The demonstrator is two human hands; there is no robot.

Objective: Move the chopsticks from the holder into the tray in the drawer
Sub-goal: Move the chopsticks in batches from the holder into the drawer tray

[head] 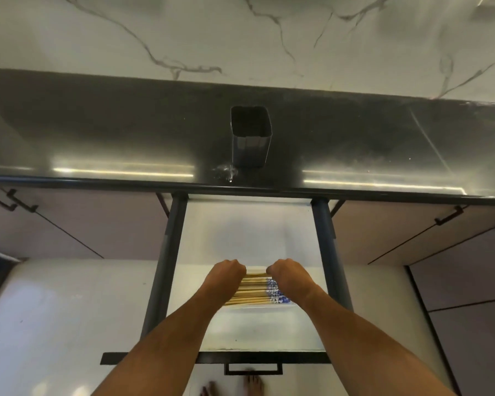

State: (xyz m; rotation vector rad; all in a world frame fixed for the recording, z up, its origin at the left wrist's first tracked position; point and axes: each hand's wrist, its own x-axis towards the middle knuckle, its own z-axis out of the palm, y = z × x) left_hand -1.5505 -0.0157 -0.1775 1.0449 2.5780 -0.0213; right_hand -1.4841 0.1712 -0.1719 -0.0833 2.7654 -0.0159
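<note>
two bare hands reach down into the open white-lined drawer (249,232), which is pulled out from under the dark glossy bench (97,132). the left hand (227,274) and the right hand (287,274) sit side by side with knuckles up and fingers curled downward over the bundle of pale wooden chopsticks with blue-and-white patterned ends (255,291). each hand covers one part of the bundle, the left over the plain wooden ends, the right over the patterned ends; the fingertips are hidden beneath the hands, so i cannot tell whether either grip is clenched on the sticks or only pressing on them. the chopsticks lie roughly level, running left to right, inside the shallow white rectangular tray (257,308) that rests on the drawer floor toward its front half. up on the bench, the dark rectangular metal holder (250,138) stands upright near the front edge, straight behind the drawer, and no chopsticks show in its open top. a small wet patch (225,171) glints on the bench just left of the holder's base. the black front panel of the drawer with its black bar handle (253,368) is at the bottom, and bare toes (252,385) show on the pale floor below it.
</note>
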